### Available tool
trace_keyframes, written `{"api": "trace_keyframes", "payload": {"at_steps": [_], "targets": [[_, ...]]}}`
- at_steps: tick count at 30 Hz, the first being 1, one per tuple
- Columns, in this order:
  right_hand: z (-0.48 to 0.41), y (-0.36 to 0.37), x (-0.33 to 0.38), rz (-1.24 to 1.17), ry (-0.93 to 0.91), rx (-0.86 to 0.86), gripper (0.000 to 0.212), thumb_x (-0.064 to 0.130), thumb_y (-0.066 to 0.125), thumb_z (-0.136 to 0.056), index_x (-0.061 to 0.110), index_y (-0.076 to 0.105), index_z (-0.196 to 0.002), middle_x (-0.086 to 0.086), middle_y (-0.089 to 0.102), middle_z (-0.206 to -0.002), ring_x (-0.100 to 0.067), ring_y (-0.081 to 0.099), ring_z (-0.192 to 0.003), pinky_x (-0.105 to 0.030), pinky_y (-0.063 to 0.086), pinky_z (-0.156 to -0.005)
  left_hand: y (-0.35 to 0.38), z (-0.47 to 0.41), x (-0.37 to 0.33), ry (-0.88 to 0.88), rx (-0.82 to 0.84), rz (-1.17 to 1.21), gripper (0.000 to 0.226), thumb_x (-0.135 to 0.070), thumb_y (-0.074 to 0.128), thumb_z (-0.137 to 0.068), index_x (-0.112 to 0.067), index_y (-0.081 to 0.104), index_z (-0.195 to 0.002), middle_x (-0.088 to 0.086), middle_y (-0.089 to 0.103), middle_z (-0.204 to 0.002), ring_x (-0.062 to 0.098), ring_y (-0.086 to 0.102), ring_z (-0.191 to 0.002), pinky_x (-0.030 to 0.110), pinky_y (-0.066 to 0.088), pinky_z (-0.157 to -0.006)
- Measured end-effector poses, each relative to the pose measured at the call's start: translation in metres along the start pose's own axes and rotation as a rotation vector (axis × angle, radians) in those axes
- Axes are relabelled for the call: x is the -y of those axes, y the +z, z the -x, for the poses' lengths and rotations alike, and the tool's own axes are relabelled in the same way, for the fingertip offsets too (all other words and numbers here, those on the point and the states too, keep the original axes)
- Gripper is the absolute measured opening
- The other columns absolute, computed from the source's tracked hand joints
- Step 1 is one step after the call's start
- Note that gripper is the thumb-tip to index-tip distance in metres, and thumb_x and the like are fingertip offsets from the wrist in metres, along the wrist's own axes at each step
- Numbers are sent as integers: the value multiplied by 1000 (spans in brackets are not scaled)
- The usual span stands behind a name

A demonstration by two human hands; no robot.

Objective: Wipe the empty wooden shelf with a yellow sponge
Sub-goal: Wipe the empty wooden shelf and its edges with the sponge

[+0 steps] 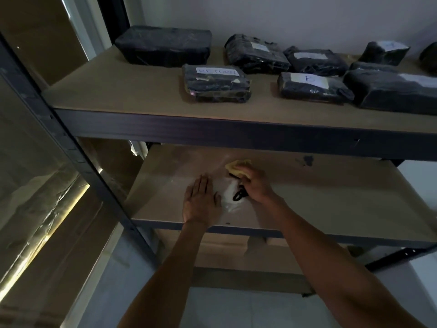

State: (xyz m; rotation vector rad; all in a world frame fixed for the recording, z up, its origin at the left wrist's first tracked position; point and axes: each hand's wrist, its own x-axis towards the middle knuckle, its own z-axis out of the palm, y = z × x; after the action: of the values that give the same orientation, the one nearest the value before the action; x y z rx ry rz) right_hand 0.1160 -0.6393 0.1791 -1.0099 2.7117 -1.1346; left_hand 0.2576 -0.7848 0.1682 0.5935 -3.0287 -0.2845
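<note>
Sponge (237, 168) (yellow) pressed on shelf (331, 197), lengthwise left-right.

sponge (237, 168) half under right hand (256, 185), parcel labels (217, 71) blurred

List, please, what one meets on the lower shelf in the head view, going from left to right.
Bare shelf board → left hand, flat on the board → small black object on a pale patch → right hand holding the yellow sponge → dark stain far back.
</note>
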Motion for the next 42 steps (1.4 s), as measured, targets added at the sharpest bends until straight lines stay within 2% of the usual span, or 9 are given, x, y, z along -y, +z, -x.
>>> {"api": "trace_keyframes", "payload": {"at_steps": [5, 11, 15, 19, 25, 28, 30, 36, 42], "targets": [[-25, -21, -28, -52, -8, -159, 62, 60, 35, -93, 14, 63, -124, -5, 64, -127, -16, 60, -115, -30, 48, -99, 2, 3, -2, -36, -14, 12, 65, -46, 19, -104, -19, 7, -162, -2, 4, -170, 15, 4, -155, 37, 3, -123], [-21, 4, -8, -33, 86, -14, 45, -8, 47, -88, 6, 60, -129, -15, 57, -134, -25, 54, -122, -18, 38, -104, 3, 2, -4, -50, -26, 27, 64, -45, 25, -105, -19, 9, -162, -2, 5, -169, 16, 5, -155, 39, 4, -124], [-15, -5, 8, -108, -33, 89, 31, 14, 47, -100, 8, 61, -128, -7, 61, -128, -16, 57, -112, -1, 34, -91, 0, 5, -3, -40, -44, 31, 64, -43, 27, -105, -16, 12, -161, 2, 9, -169, 18, 8, -155, 39, 5, -124], [-74, -2, -54, -84, 165, -166, 70, 56, 26, -96, 2, 62, -121, -21, 63, -122, -32, 59, -113, -36, 46, -97, 1, 4, 0, -111, -52, 64, 64, -43, 24, -106, -13, 9, -161, 4, 6, -169, 19, 7, -155, 37, 3, -124], [-69, 30, -13, 13, 20, 51, 40, 3, 48, -91, 8, 60, -129, -18, 56, -135, -32, 50, -127, -38, 34, -111, 3, -1, 2, -117, -71, 72, 63, -42, 25, -107, -11, 11, -161, 5, 8, -169, 19, 8, -155, 39, 3, -124], [-55, 30, 3, -78, -147, 230, 40, -1, 48, -92, 6, 59, -130, -12, 55, -138, -17, 48, -130, -17, 28, -111, 0, -2, 2, -173, -119, 120, 62, -40, 26, -107, -8, 17, -160, 9, 15, -168, 22, 10, -155, 39, 4, -124], [-61, 19, -1, -100, -163, 227, 36, 5, 48, -95, 1, 59, -128, -10, 58, -133, -1, 50, -124, -8, 32, -103, -1, 0, 4, -189, -137, 127, 62, -39, 26, -107, -6, 18, -159, 11, 17, -167, 22, 11, -155, 38, 4, -124], [-107, 39, -55, -67, 63, 76, 70, 60, 36, -92, 4, 60, -126, -19, 60, -130, -28, 54, -124, -39, 39, -107, -3, 5, 18, -191, -140, 125, 64, -41, 23, -107, -5, 15, -159, 11, 14, -168, 21, 9, -155, 37, 2, -124], [-64, 18, 26, -101, -121, 275, 35, -2, 48, -95, 2, 59, -128, -12, 58, -133, -17, 50, -124, -18, 34, -102, -9, 8, 16, -179, -114, 137, 63, -40, 22, -108, -5, 15, -159, 10, 14, -168, 19, 7, -155, 36, 2, -124]]}}
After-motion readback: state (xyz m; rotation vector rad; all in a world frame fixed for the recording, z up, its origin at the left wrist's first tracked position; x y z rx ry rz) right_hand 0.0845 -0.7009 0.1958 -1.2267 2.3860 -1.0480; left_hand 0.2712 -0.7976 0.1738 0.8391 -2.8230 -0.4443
